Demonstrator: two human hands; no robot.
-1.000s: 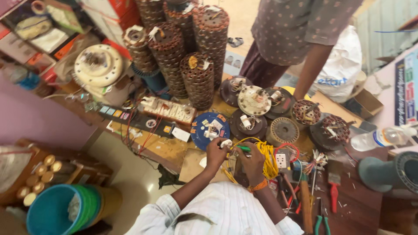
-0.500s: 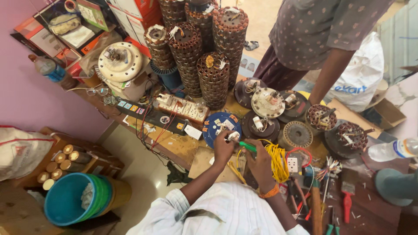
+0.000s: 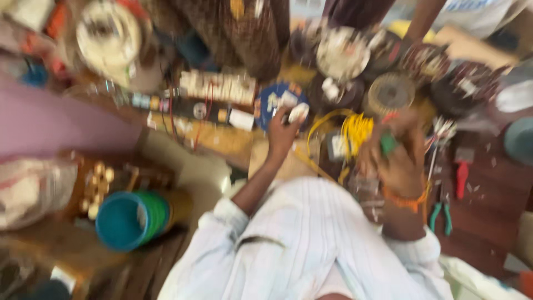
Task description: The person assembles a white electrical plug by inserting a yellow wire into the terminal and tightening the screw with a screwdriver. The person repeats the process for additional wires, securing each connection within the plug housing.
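Left hand [image 3: 283, 130] fingers pinch a small white part [image 3: 298, 112], apparently light and rigid, beside the yellow wire coil [image 3: 355, 129]; right hand [image 3: 397, 158] closed around a green-handled tool [image 3: 388, 143].

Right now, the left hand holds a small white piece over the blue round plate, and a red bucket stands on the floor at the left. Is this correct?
Not quite: the bucket is blue with a green rim, not red, as the head view shows. The rest stands: the left hand holds a small white piece by the blue round plate.
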